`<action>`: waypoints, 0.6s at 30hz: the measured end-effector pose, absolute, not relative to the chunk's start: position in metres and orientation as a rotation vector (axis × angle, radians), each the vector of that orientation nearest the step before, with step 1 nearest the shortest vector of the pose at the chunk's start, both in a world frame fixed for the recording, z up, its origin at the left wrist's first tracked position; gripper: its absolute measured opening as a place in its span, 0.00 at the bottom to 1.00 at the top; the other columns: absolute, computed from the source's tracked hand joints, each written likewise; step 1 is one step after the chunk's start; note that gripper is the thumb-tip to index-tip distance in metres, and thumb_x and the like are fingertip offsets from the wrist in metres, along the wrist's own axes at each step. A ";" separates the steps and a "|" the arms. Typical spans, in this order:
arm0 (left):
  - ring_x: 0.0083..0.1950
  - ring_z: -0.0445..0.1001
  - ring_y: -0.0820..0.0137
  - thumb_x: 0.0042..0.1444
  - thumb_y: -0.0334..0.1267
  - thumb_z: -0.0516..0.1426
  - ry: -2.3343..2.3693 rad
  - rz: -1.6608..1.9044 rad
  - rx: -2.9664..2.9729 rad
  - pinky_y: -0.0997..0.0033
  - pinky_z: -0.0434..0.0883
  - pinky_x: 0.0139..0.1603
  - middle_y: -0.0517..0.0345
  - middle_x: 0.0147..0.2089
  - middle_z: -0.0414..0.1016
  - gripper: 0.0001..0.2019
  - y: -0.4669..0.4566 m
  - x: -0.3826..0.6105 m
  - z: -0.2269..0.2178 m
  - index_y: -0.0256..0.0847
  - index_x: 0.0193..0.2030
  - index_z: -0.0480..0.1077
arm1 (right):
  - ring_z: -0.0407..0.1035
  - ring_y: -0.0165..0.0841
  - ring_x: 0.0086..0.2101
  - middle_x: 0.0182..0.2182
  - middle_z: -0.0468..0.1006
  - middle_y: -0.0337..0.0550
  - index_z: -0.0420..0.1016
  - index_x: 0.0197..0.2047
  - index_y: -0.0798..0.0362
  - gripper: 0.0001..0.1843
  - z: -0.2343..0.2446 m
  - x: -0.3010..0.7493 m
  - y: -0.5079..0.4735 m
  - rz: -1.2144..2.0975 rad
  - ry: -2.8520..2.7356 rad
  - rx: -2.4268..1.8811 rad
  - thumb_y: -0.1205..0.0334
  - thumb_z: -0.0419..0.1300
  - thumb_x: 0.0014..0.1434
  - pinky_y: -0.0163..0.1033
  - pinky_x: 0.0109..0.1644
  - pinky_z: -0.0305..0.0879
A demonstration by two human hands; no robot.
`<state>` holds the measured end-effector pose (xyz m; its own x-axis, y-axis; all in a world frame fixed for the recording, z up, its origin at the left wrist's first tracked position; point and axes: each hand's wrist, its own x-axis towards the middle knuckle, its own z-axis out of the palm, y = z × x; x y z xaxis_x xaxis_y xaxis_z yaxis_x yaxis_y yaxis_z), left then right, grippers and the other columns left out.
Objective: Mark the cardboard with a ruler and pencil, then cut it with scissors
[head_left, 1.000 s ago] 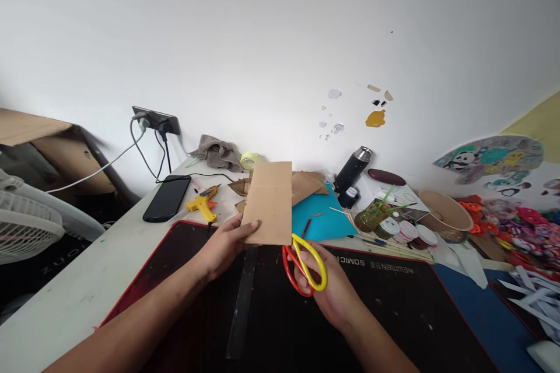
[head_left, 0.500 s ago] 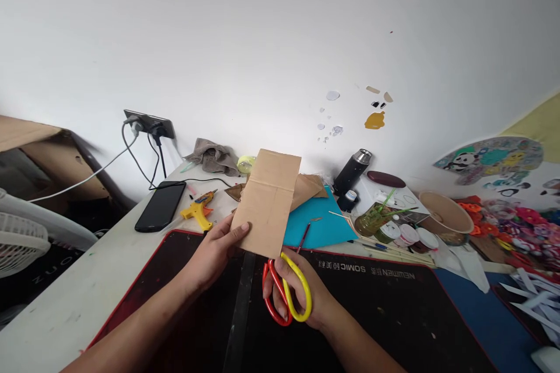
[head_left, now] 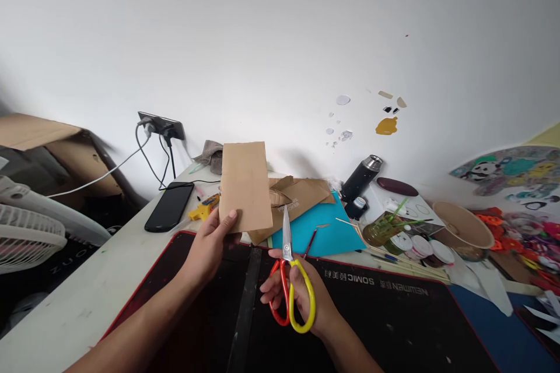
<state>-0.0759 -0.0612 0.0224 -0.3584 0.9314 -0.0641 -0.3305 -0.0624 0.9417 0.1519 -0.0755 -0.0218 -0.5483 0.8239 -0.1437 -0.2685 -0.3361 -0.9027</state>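
Note:
My left hand point(head_left: 209, 252) grips a rectangular piece of brown cardboard point(head_left: 245, 186) by its lower left corner, thumb on the near face. The cardboard is held upright above the back edge of the black mat. To its right, my right hand point(head_left: 306, 294) holds a pair of scissors point(head_left: 287, 245) with one red and one yellow handle loop. The blades point up, look closed together, and stand apart from the cardboard. Behind them lie more cardboard scraps point(head_left: 301, 201) and a blue sheet point(head_left: 341, 224).
A black desk mat point(head_left: 367, 326) covers the near table. On the left are a phone point(head_left: 170, 207), a yellow glue gun point(head_left: 205, 210) partly hidden, and a white fan point(head_left: 30, 227). On the right stand a black thermos point(head_left: 362, 178), small jars point(head_left: 420, 246) and a beige bowl point(head_left: 461, 227).
The cardboard has moved left and now shows a plain face without the crease line. The scissors have come away from its lower edge, so their blades are visible. The view has shifted slightly left.

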 end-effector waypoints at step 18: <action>0.23 0.71 0.72 0.50 0.57 0.75 1.155 1.743 0.737 0.73 0.66 0.22 0.64 0.29 0.75 0.26 -0.062 -0.079 0.025 0.43 0.42 0.70 | 0.75 0.31 0.21 0.35 0.83 0.48 0.79 0.61 0.54 0.43 -0.039 0.150 -0.097 1.802 -1.520 -0.768 0.23 0.64 0.63 0.34 0.25 0.62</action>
